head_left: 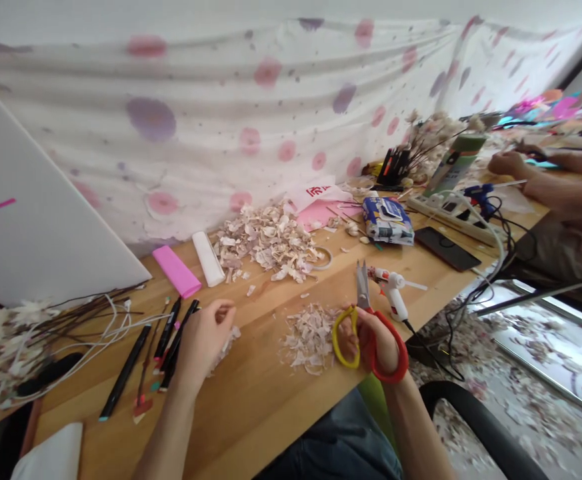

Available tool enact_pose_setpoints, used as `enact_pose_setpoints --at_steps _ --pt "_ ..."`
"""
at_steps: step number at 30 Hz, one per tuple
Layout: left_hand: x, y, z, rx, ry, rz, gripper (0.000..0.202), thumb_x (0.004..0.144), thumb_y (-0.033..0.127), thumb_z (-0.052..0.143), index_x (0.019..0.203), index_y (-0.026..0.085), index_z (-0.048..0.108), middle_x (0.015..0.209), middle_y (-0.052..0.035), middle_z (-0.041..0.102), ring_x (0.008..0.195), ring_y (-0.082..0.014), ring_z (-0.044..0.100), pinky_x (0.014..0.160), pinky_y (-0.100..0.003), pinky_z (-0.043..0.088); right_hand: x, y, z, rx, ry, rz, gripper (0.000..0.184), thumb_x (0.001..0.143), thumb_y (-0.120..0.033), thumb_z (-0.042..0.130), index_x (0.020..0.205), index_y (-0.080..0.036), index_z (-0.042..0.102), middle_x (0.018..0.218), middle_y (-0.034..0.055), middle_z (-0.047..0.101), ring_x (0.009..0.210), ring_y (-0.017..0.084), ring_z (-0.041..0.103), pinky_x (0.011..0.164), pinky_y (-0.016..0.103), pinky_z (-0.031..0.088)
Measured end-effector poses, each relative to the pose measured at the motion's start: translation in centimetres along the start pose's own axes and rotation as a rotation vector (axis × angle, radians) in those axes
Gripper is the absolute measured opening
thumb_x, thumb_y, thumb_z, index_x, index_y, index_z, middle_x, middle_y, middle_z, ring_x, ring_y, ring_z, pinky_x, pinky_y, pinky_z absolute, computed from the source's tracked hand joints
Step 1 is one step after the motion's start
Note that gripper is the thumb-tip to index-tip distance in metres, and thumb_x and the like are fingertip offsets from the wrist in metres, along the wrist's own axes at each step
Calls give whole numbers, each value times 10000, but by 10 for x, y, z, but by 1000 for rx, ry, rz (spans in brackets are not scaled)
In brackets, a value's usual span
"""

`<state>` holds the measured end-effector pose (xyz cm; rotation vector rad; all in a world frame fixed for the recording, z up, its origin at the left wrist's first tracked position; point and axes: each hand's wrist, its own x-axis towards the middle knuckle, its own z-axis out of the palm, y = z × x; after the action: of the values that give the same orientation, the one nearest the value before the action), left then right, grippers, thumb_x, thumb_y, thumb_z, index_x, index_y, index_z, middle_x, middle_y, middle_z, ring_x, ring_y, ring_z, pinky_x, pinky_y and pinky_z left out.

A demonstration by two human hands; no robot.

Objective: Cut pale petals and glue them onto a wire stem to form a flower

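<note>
My right hand (375,337) has its fingers through the handles of a pair of scissors (363,293), one loop red and the other yellow. The blades point away from me and look nearly together. A pile of thin pale shavings (311,339) lies just left of the scissors. My left hand (208,337) is over the table with its fingers curled in; their tips are hidden, so what they hold does not show. Some pale scraps (228,348) show beside and partly behind that hand. Black markers (178,343) lie close to its left.
Farther back is a large heap of pale curled pieces (265,240), near a tape roll (322,258). A white glue gun (395,300), a phone (447,249) and a power strip (453,217) are at right. Another person's hands (521,170) work beyond. Cables (105,327) cross the left side.
</note>
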<state>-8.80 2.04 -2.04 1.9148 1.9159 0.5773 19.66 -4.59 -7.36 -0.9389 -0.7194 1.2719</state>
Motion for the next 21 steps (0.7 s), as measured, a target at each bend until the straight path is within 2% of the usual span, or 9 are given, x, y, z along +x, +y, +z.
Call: enact_pose_setpoints --at_steps 4,10,16,18,21 --pt "41 16 19 87 -41 -6 156 907 262 606 940 177 734 1000 -117 801 976 -274 739 852 -345 530 2 5 -3 94 -85 23 379 791 -552 721 883 -190 655 537 -27 571 357 125 443 341 255 416" --pt "81 14 38 172 -167 -100 218 942 333 664 1045 143 686 1079 -73 725 995 -223 692 905 -449 558 -1 18 -13 187 -140 39 321 834 -494 742 912 -201 636 548 -31 591 388 107 461 373 212 408" --pt "91 4 44 62 -311 -111 221 941 329 669 1062 144 684 1088 -64 710 958 -215 690 845 -416 583 0 21 -15 202 -159 52 337 858 -508 721 960 -198 635 544 -47 585 357 90 442 360 199 384" --pt "90 3 45 -24 -339 -102 198 931 324 682 992 136 693 1022 -46 720 913 -205 694 822 -399 582 0 20 -14 190 -159 54 358 853 -518 725 979 -193 641 532 -51 580 354 89 441 372 204 395" --pt "83 6 42 -193 -322 -93 214 865 337 744 818 132 701 840 -23 728 819 -196 693 783 -363 560 -1 19 -14 165 -149 46 386 844 -536 722 991 -189 643 516 -54 572 344 94 428 383 223 405"
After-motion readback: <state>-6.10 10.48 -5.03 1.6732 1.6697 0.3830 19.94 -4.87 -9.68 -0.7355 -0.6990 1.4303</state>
